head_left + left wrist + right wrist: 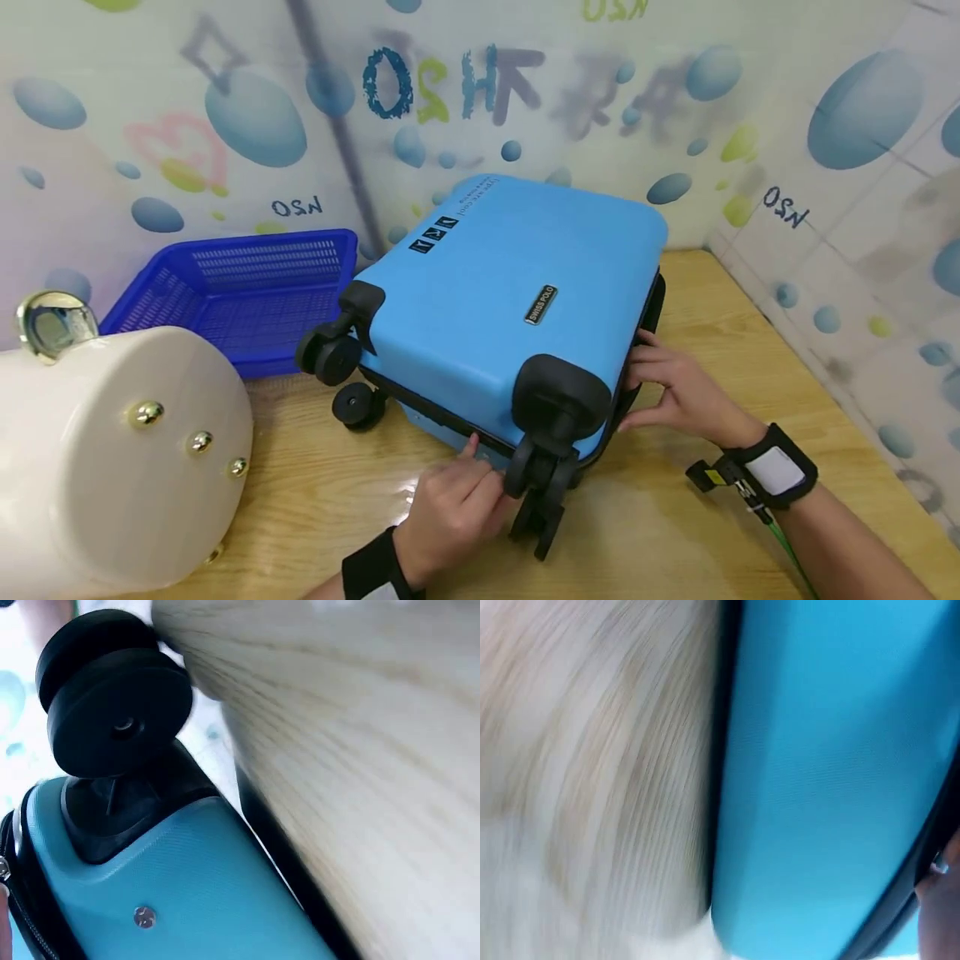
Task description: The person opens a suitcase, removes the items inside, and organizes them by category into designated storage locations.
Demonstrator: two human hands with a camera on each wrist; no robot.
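A cream cylinder case and a blue basket flank a blue suitcase lying flat on the wooden surface. The left hand has its grip curled at the seam beside a wheel; the right hand grasps the side edge.

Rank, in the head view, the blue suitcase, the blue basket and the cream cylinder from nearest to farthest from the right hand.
1. Blue suitcase: touched at its right edge by the right hand.
2. Blue basket: behind the suitcase, left.
3. Cream cylinder: far left.
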